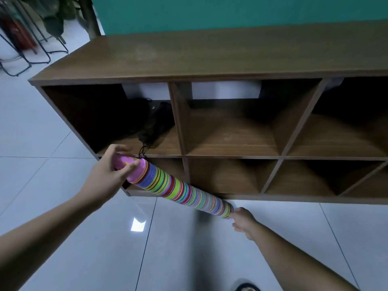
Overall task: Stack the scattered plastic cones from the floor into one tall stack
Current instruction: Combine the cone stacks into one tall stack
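Observation:
A long stack of multicoloured plastic cones [184, 190] lies slanted in the air in front of the wooden shelf unit, its pink top cone up at the left and its wide base down at the right. My left hand [109, 173] grips the pink top cone, fingers wrapped round it. At the stack's lower end my right hand [243, 220] is against the base; its fingers are partly hidden, so the exact hold is unclear. No loose cones show on the floor.
A brown wooden shelf unit [210, 61] with open cubbies stands against a green wall. A black bag [155, 120] lies in the upper left cubby. Glossy white floor tiles [84, 238] spread below. Metal chair legs [25, 57] stand at the far left. A sandal toe [247, 287] shows at the bottom.

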`<state>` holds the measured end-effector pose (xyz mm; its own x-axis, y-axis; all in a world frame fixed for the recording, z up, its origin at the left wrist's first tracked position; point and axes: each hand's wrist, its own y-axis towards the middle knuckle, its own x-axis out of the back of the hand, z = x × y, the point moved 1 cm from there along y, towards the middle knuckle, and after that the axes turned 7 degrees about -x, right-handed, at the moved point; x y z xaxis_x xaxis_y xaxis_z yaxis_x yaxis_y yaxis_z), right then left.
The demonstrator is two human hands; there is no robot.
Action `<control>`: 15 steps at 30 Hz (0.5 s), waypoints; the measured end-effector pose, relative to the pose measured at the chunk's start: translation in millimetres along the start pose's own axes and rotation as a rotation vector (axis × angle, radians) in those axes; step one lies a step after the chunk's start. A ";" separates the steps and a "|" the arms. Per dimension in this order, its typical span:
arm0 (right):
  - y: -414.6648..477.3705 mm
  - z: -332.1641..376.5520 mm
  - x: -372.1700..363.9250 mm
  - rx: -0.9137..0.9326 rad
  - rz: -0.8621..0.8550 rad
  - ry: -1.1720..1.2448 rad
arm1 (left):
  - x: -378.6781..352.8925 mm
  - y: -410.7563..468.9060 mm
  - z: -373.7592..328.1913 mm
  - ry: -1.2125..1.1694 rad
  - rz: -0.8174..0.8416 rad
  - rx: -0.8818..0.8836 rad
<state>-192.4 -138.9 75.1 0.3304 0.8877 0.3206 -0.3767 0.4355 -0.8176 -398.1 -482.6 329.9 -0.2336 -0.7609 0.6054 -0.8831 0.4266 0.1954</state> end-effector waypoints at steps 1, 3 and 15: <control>18.9 -2.9 -3.3 0.002 -0.010 0.021 | 0.4 0.6 7.2 -0.012 -0.014 0.014; 51.5 -5.3 -10.9 0.000 -0.013 0.105 | 1.6 1.0 18.8 -0.036 -0.037 0.037; 52.0 13.4 -32.2 -0.136 0.208 0.604 | 5.8 3.0 68.9 -0.445 -0.060 0.336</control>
<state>-234.2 -142.9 28.6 0.7056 0.6938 -0.1442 -0.3856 0.2053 -0.8995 -430.1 -519.5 280.8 -0.2636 -0.9432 0.2024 -0.9643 0.2521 -0.0812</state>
